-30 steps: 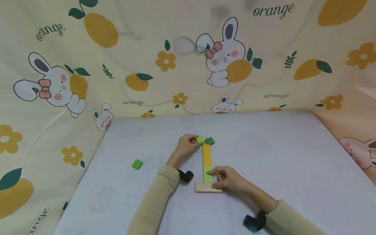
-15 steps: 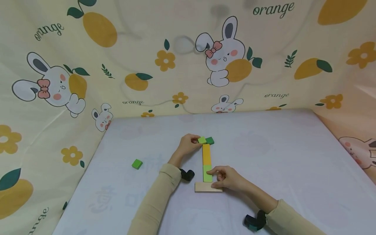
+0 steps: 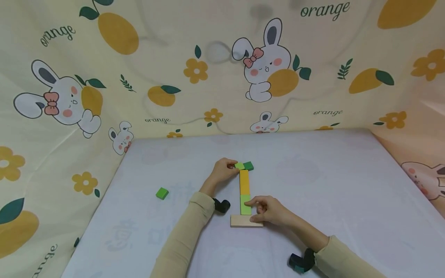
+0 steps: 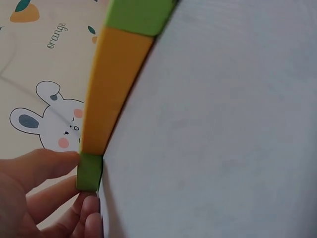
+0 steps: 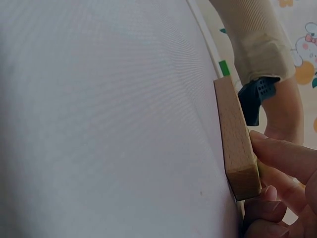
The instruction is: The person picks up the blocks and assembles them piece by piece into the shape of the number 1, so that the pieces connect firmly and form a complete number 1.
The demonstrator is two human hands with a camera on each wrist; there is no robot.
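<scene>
My left hand (image 3: 222, 170) pinches a small light green block (image 3: 240, 166) between thumb and fingers, at the far end of a row of blocks. Beside that block sits a dark green block (image 3: 248, 165). Toward me the row runs through a yellow-orange block (image 3: 245, 182) and another light green block (image 3: 245, 206). A plain wooden block (image 3: 240, 221) lies crosswise at its near end. My right hand (image 3: 272, 210) has its thumb on the wooden block and its index finger on the nearer light green block. In the right wrist view, its other fingers curl beside the wooden block's end.
A loose green block (image 3: 162, 193) lies to the left on the white tabletop (image 3: 330, 185). Behind the table hangs a cream cloth (image 3: 215, 92) printed with rabbits and oranges. Black straps with small devices (image 3: 301, 261) sit at both wrists.
My left hand has moved slightly right, bringing the pinched light green block up against the dark green one. The right hand has stayed in place.
</scene>
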